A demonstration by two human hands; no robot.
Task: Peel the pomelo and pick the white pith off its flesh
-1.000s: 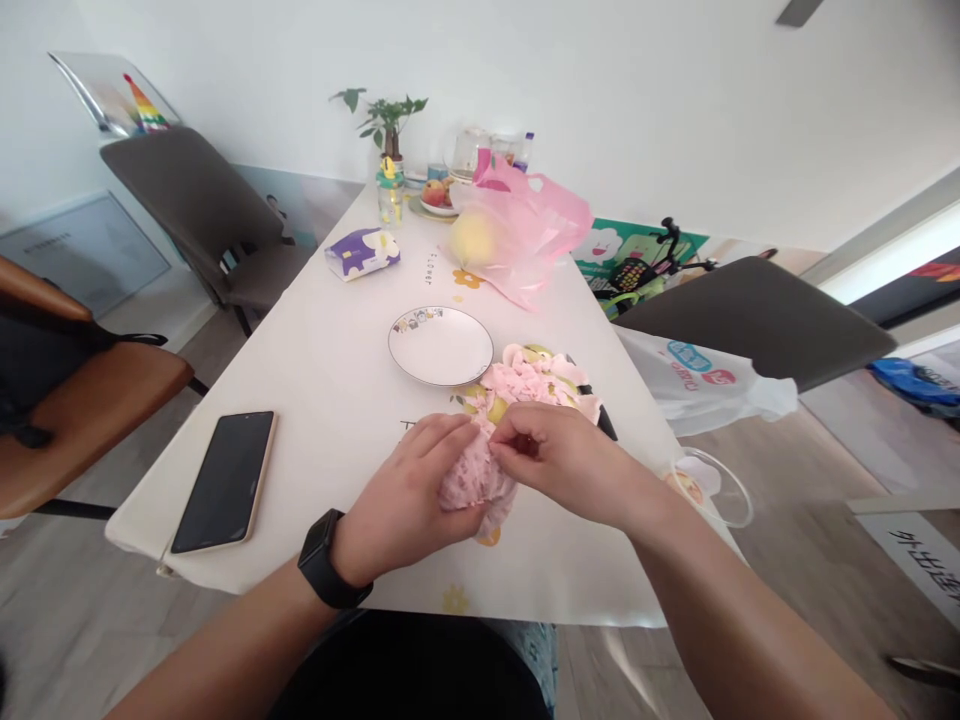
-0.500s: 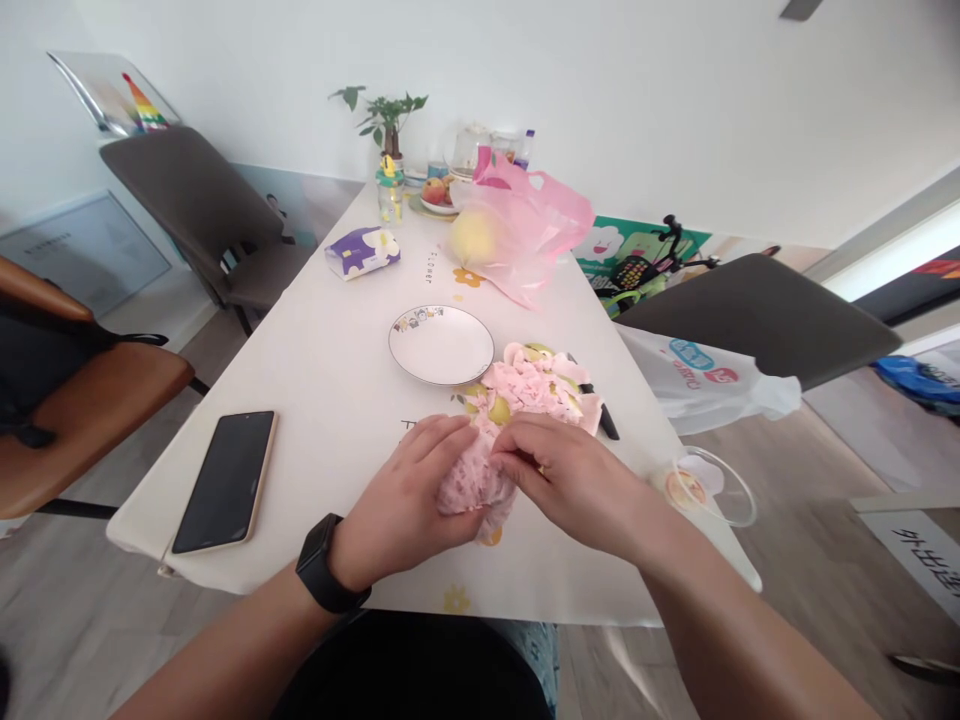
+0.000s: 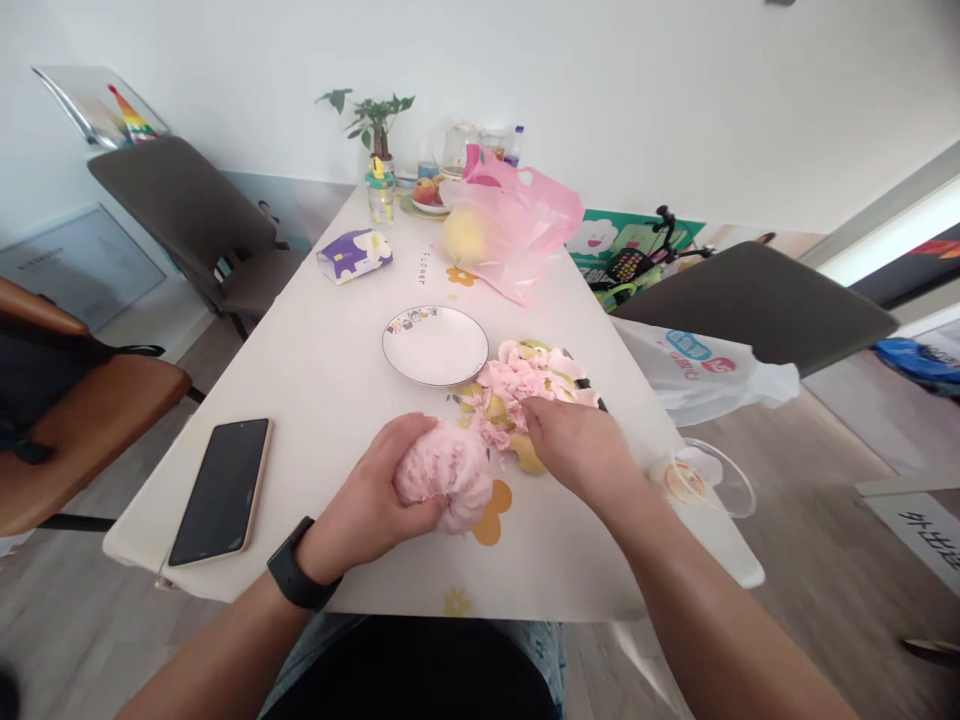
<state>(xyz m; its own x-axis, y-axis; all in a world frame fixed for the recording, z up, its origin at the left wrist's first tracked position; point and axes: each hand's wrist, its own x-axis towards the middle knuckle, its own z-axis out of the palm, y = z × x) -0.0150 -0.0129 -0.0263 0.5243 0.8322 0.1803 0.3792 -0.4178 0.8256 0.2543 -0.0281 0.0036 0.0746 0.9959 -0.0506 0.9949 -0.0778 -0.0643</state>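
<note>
A peeled pomelo (image 3: pixel 444 475), pale pink with ragged white-pink pith, rests in my left hand (image 3: pixel 375 500), whose fingers and thumb wrap its left side. My right hand (image 3: pixel 574 445) is over the near edge of a heap of pomelo peel (image 3: pixel 525 380), fingers drawn together and pointing down to the left. Whatever is between those fingertips is hidden. The heap mixes pink pith pieces with yellow-green rind. A white plate (image 3: pixel 435 346) with a cartoon rim stands beyond the pomelo, close to the heap's left side.
A phone (image 3: pixel 221 490) lies at the table's left. Farther back are a purple tissue pack (image 3: pixel 355 255), a pink plastic bag (image 3: pixel 525 225) with a yellow fruit, a fruit dish (image 3: pixel 427 205) and a potted plant (image 3: pixel 379 125). A clear container (image 3: pixel 712 478) sits at the right edge.
My right hand has left the pomelo and moved right to the peel heap. My left hand has shifted slightly left with the pomelo, which shows more fully now.
</note>
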